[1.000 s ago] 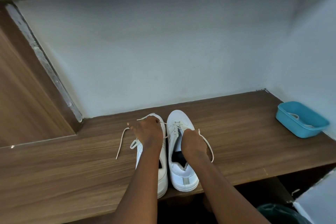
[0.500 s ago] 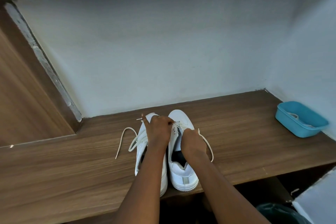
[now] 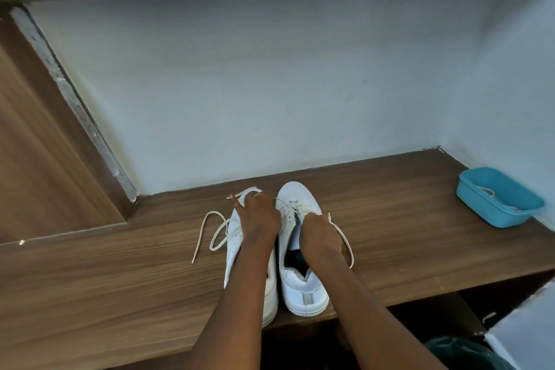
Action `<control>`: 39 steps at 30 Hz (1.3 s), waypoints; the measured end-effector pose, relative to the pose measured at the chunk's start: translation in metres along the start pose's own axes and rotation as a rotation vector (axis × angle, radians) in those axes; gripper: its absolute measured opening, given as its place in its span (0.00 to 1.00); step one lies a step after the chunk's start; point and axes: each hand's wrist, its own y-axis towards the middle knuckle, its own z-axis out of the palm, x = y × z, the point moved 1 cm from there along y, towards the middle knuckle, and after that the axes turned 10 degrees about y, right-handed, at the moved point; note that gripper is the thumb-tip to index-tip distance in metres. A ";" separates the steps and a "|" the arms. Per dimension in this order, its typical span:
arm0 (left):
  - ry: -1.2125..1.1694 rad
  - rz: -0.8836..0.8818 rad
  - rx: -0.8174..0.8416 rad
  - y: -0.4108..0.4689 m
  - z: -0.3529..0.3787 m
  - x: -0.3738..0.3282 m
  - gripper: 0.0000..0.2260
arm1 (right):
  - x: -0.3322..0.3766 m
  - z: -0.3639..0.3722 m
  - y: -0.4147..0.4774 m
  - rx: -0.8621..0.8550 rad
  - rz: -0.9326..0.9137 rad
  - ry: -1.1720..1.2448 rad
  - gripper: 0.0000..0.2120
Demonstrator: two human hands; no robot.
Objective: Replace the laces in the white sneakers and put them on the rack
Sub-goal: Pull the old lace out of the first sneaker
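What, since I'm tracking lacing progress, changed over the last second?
The left hand, pinching the lace, moved right across the left sneaker towards the right sneaker, dragging the loose loop. The right hand stayed gripping the right sneaker; the blue tub stayed put.

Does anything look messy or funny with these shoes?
Yes, the laces are undone. A loose lace from the left sneaker trails in loops over the wooden shelf. A second lace hangs down beside the right sneaker. Neither shoe is tied. Nothing looks spilled or broken.
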 end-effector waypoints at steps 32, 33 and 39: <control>-0.054 0.081 0.085 -0.005 -0.005 -0.028 0.11 | -0.003 -0.003 0.001 0.024 0.002 0.016 0.13; -0.071 0.058 0.092 -0.005 -0.005 -0.028 0.11 | -0.003 -0.004 0.000 0.025 0.003 0.020 0.13; -0.038 0.011 0.140 -0.001 0.012 -0.031 0.09 | -0.003 -0.007 -0.003 -0.002 0.014 0.032 0.14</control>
